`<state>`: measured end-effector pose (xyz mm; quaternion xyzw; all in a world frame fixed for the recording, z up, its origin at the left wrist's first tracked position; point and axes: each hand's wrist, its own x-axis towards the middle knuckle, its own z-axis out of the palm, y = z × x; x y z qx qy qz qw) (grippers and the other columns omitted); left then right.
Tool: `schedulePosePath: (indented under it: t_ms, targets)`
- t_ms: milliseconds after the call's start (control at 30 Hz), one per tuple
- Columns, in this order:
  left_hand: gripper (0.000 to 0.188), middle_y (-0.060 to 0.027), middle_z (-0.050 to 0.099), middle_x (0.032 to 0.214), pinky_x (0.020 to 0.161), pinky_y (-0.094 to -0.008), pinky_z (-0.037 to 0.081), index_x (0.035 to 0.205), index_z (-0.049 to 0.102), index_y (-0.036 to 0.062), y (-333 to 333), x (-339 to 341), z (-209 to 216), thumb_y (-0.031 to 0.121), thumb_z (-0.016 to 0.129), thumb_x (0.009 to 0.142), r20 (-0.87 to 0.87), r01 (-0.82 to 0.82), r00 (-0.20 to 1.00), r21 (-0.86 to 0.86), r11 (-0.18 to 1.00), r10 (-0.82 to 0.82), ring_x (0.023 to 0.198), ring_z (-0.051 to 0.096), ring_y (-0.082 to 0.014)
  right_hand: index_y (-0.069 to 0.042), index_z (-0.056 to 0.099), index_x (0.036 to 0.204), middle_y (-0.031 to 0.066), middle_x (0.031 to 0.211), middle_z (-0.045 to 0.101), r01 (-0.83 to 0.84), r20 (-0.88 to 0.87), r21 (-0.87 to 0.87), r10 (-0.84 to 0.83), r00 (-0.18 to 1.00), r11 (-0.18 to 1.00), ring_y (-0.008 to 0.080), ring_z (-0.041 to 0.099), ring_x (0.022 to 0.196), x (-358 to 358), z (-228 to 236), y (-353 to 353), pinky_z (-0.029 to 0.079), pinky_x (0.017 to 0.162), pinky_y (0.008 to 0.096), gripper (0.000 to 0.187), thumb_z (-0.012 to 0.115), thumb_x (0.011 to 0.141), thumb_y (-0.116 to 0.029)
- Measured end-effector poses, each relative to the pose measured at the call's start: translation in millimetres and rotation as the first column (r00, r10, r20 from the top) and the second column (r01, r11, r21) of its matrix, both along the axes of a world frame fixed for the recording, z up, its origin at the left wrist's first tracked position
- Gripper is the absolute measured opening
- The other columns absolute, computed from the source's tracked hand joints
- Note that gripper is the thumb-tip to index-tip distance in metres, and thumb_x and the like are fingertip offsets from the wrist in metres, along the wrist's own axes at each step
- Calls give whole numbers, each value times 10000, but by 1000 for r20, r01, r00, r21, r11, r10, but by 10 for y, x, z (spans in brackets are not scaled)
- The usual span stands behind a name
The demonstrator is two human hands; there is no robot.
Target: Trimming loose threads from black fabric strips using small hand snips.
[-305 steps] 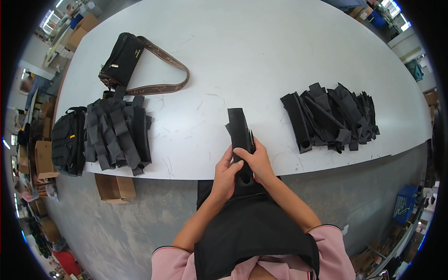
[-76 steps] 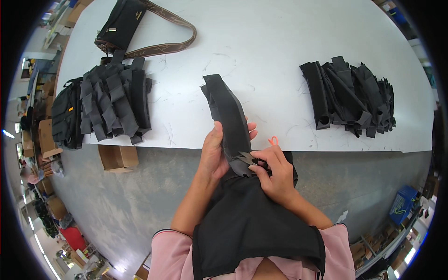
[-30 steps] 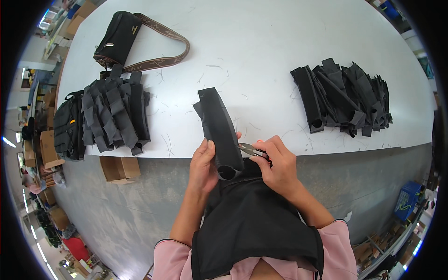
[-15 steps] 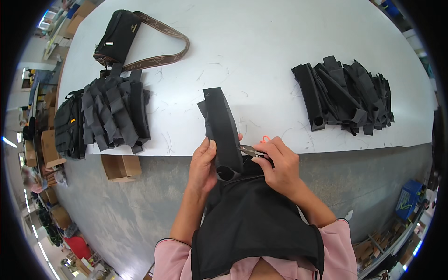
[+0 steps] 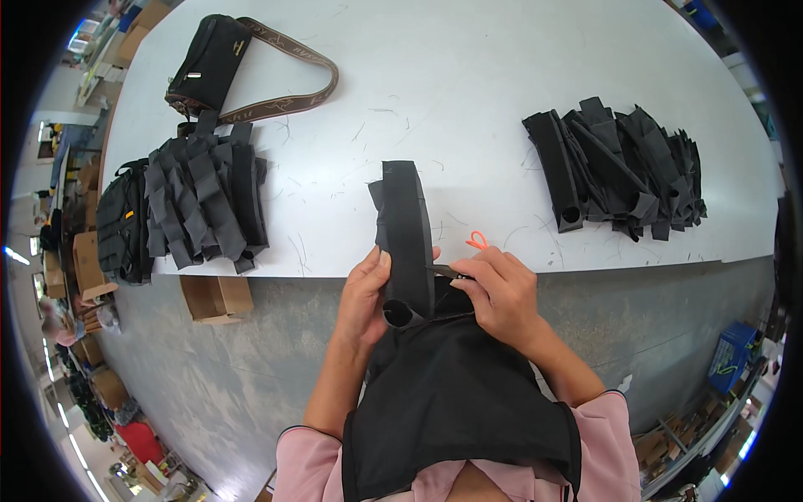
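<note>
My left hand [image 5: 360, 294] is closed round a long black fabric piece [image 5: 406, 230], thumb on its left edge and a fingertip showing at its right. The piece stands nearly upright over the table's near edge, its lower end showing a round dark opening. My right hand [image 5: 507, 293] grips small thread snips [image 5: 443, 271] with an orange loop [image 5: 478, 240] sticking up past the fingers. The snips' blade tips meet the right edge of the fabric piece; whether they touch a thread cannot be made out.
On the white table [image 5: 443, 92], a heap of similar black pieces [image 5: 205, 197] lies left, another heap [image 5: 619, 171] right. A black backpack [image 5: 125, 222] and a black bag [image 5: 209, 63] with a brown strap sit left. Thread scraps dot the tabletop. A cardboard box [image 5: 216, 299] is below.
The fabric piece has shifted slightly to the right and turned more upright in my left hand. My right hand keeps nearly the same place, and the orange loop stands higher.
</note>
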<state>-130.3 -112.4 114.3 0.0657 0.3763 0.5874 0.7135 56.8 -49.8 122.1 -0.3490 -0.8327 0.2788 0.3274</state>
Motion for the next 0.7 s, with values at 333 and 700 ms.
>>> schedulePosePath:
  t_ms: [333,700]
  targets:
    - [436,-245,519,1260,938,-382,488,1323,389,-34,41,55,55,214,464,972,-89,-16,996,-12,1000,15,1109,574,-283,-48,616,921,63,769,531,31,-27,-208,-37,999,978,241,557,610,-58,67,-41,446,549,334,232,707,709,-22]
    - [380,-190,544,1254,973,-378,457,1286,436,-39,26,50,91,192,439,984,14,-14,1000,-41,999,15,1137,555,-256,-47,608,914,85,828,501,-91,-45,-188,83,995,978,243,558,610,-185,33,-8,443,525,334,256,722,686,-23]
